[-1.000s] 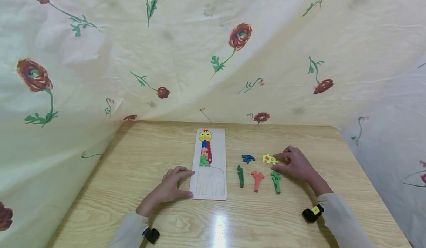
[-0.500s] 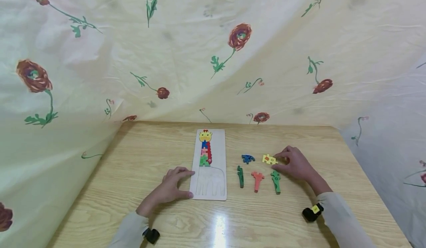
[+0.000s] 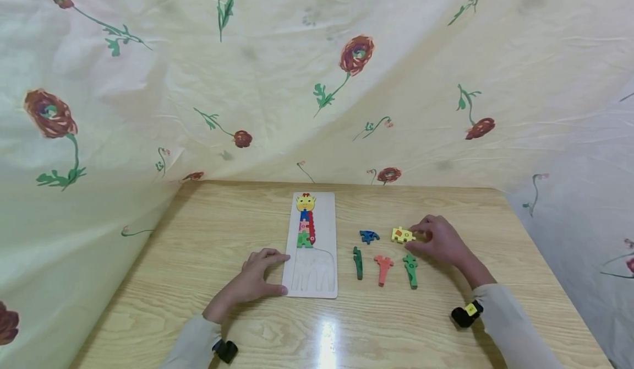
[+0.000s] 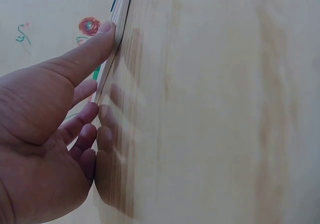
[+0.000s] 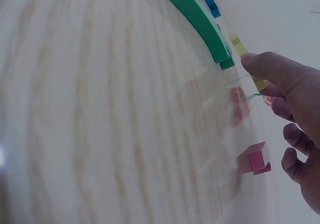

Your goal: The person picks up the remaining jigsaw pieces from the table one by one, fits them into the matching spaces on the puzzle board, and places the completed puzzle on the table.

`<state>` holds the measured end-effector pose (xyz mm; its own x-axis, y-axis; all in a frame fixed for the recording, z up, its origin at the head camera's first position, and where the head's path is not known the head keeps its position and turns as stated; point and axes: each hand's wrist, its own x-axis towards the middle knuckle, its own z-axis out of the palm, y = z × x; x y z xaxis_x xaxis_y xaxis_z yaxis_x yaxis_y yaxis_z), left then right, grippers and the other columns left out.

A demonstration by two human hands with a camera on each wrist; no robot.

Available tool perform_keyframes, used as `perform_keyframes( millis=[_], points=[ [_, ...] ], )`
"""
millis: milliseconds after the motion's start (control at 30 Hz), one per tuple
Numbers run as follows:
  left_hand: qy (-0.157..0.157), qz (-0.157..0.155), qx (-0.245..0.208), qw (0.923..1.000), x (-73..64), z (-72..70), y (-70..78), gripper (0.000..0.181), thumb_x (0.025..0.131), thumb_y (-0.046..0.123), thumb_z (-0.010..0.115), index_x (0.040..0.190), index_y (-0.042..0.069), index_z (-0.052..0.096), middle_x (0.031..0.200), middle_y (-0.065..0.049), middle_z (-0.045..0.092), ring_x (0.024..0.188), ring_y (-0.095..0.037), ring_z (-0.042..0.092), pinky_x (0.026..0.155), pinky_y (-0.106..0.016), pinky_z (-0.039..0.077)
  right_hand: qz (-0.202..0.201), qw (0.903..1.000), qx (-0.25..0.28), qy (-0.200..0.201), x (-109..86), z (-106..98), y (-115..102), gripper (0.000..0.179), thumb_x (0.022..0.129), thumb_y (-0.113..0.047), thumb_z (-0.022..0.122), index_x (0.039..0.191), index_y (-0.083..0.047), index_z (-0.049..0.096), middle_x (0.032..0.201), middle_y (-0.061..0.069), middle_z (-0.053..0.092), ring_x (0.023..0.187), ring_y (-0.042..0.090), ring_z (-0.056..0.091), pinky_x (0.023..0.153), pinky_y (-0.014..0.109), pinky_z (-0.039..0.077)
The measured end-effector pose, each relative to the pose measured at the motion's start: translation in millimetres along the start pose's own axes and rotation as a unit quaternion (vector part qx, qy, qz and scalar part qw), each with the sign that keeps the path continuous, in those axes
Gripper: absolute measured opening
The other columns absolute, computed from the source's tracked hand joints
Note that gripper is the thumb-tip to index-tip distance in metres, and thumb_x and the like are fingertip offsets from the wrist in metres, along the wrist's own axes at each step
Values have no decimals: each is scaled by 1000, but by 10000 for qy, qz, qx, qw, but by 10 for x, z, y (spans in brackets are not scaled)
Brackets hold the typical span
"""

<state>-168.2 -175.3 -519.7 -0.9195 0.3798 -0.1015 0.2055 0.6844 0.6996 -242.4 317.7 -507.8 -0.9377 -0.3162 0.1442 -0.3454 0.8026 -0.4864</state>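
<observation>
Puzzle board (image 3: 324, 221) lies lengthwise away from the person, giraffe head (image 3: 305, 202) at the far end; the left hand (image 3: 255, 276), thumb and fingers spread, touches the board's left edge. Right of it, the right hand (image 3: 440, 241) pinches one end of the yellow piece (image 3: 402, 235), long axis running sideways.

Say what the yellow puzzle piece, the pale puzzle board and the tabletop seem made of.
Yellow puzzle piece: probably painted wood, smooth, with thick squared edge; plastic possible.
Pale puzzle board: likely wood or fibreboard, smooth, matte; thin, flat slab, core unclear.
Tabletop: wood or wood-look laminate, glossy; grain and bright reflection show.
</observation>
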Motion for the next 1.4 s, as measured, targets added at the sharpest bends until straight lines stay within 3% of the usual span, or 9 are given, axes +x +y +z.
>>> perform_keyframes(
  millis=[300,467,700,1067,1400],
  points=[
    [-9,-96,10,10000,-13,4,10,72,78,38,89,143,25,60,144,0,49,124,-26,36,101,-52,33,-434,9984,-117,334,14,-18,-58,37,80,-31,89,107,-7,79,88,1,61,73,18,46,64,31,37],
    [-12,-71,-8,10000,-15,1,9,72,78,37,89,143,25,60,144,0,49,123,-26,36,100,-51,33,-681,9963,-55,513,18,-51,-186,33,80,-27,90,105,-8,80,92,5,65,84,23,56,71,37,44],
    [-12,-2,-2,10000,-14,3,-2,72,79,38,89,143,25,60,144,-1,48,123,-26,36,100,-52,33,-893,9943,70,573,58,-84,-412,31,81,-25,88,106,-8,80,93,4,64,92,23,56,75,42,47],
    [17,12,6,10000,-5,11,-4,71,78,39,89,142,25,61,145,-3,49,125,-28,37,102,-55,33,-942,9936,304,535,113,7,-646,30,80,-22,89,106,-10,80,96,5,66,94,24,55,75,44,48],
    [13,2,-28,10000,-8,4,11,71,78,39,89,143,25,60,145,-3,49,126,-28,37,103,-56,32,-1297,9881,531,627,224,159,-862,31,77,-22,91,104,-12,80,93,1,64,92,18,52,72,41,49]
  ],
)
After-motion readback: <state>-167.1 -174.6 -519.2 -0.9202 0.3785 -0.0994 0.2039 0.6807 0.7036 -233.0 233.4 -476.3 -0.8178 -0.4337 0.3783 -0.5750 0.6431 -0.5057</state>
